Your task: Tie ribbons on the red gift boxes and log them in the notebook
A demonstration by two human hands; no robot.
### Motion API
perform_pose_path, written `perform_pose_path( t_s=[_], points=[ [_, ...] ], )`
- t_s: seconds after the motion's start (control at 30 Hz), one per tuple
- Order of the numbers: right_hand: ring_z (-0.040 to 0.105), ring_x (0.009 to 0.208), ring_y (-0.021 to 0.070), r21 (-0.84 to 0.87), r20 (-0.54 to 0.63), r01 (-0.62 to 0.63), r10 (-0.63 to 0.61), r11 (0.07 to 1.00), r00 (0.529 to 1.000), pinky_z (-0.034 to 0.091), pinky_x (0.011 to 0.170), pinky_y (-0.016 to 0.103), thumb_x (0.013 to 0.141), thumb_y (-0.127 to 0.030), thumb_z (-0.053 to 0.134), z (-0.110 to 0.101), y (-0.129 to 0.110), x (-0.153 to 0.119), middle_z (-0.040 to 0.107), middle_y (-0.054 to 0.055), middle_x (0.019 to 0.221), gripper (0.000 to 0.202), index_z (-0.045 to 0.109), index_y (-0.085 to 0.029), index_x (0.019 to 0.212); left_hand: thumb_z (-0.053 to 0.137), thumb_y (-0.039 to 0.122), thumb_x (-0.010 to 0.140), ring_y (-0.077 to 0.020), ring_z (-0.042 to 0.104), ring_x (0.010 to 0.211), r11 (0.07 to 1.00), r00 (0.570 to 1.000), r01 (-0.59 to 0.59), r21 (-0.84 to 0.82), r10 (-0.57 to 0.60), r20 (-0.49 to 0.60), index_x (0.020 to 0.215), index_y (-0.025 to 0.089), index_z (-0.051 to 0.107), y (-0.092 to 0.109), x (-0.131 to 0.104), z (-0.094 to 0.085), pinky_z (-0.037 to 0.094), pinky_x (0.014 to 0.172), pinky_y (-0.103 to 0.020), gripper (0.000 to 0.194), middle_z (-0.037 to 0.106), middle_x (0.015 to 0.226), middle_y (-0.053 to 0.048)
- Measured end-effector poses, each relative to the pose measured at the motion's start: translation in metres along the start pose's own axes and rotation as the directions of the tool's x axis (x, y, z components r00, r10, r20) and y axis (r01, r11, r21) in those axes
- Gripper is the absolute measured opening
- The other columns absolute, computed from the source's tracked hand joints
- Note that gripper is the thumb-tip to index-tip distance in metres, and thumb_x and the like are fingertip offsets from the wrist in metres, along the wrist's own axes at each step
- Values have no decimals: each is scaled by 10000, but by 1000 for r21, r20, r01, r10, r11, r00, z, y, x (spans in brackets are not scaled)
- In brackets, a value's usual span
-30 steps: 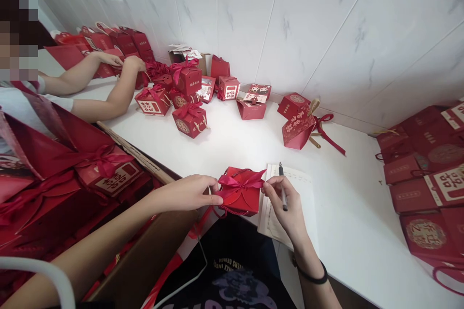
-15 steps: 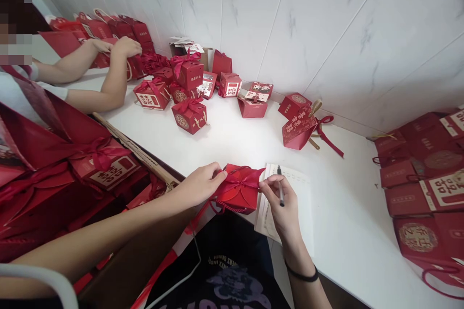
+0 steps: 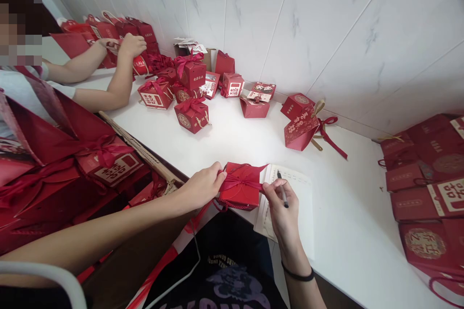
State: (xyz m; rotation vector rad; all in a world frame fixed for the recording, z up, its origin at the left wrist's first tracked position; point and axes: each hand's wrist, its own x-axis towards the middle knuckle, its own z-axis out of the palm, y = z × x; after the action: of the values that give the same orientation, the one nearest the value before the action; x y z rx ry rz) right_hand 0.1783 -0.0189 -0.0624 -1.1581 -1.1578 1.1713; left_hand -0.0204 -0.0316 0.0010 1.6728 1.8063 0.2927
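Note:
In front of me, at the table's near edge, is a small red gift box (image 3: 239, 200) with curved, petal-like top flaps. A dark red ribbon (image 3: 241, 182) is knotted across its top, and a twisted red cord loops around its side. My left hand (image 3: 206, 184) is closed on the ribbon's left part, at the box's left edge. Thumb and fingers of my right hand (image 3: 284, 205) pinch the ribbon's right end, pulled out sideways. A pen (image 3: 283, 192) slants across the right fingers, apparently tucked among them. Beneath that hand lies an open notebook (image 3: 302, 212) with handwriting.
Several ribboned red boxes (image 3: 191, 115) stand along the white table's (image 3: 232, 140) back. At right is a stack of red boxes (image 3: 416, 203); at left, a carton (image 3: 145, 152) full of them. Another person's hands (image 3: 132, 46) handle red items at the far left.
The ribbon between my hands is drawn straighter and tighter, and my right hand has shifted slightly right. The pen leans more. A bright red item now shows below the other person's hands.

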Motion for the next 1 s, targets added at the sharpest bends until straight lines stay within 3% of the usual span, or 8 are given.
perform_pose_path(
  t_s=[0.1,0.2,0.3,0.4,0.5,0.6,0.8,1.0],
  points=[
    [525,687,145,-198,34,89,-84,976,996,408,648,264,798,-397,625,-10,-6,3,559,-3,713,246,513,-180,767,259,373,891,-204,566,764,1000,1000,-22,-23,22,-7,818,216,398,2,-1,-7,425,704,-340,222,571,812,-32],
    [586,792,191,-358,78,149,-130,922,988,450,720,317,854,-438,532,-29,-17,10,632,57,832,271,561,-171,820,342,442,870,-236,490,1105,979,976,-202,-3,201,-80,1068,178,413,6,-2,-16,398,920,-383,338,515,1160,-116],
    [616,805,206,-461,-50,166,-213,872,976,470,768,366,900,-450,441,-50,-21,18,650,76,855,303,552,-169,880,501,579,765,-284,278,1318,896,905,-424,129,424,36,1280,161,322,11,4,-18,281,1058,-432,686,336,1389,-156],
    [618,871,231,-608,-185,216,-401,764,897,481,790,402,924,-429,387,-65,-7,23,639,115,956,311,513,-160,1016,596,670,628,-342,140,1373,817,854,-519,249,490,172,1369,155,241,15,13,-7,213,1084,-487,970,214,1474,-172],
    [571,979,293,-783,8,332,-526,526,850,464,834,484,917,-436,378,-71,21,26,596,173,1040,414,458,-114,1165,603,646,633,-349,185,1357,800,861,-508,320,480,167,1383,117,224,16,21,8,230,1073,-484,993,264,1454,-190],
    [543,971,313,-821,218,434,-499,371,839,461,832,527,923,-387,355,-70,41,27,594,149,929,482,362,-79,1294,582,622,669,-318,281,1310,818,882,-463,342,464,83,1368,118,258,15,22,16,277,1053,-448,921,340,1408,-172],
    [536,986,270,-787,305,484,-443,382,843,456,867,519,766,-15,254,-73,47,25,560,140,997,646,230,-132,1400,585,573,676,-305,341,1264,860,909,-403,312,415,29,1361,176,284,15,17,10,303,1032,-445,847,356,1403,-136],
    [449,1176,302,-764,337,478,-364,434,869,452,891,516,758,-61,323,-74,48,23,290,164,1428,669,222,-177,1409,630,450,639,-309,406,1200,897,922,-384,219,386,34,1334,193,342,12,14,0,368,980,-426,795,427,1331,-123]
  ],
)
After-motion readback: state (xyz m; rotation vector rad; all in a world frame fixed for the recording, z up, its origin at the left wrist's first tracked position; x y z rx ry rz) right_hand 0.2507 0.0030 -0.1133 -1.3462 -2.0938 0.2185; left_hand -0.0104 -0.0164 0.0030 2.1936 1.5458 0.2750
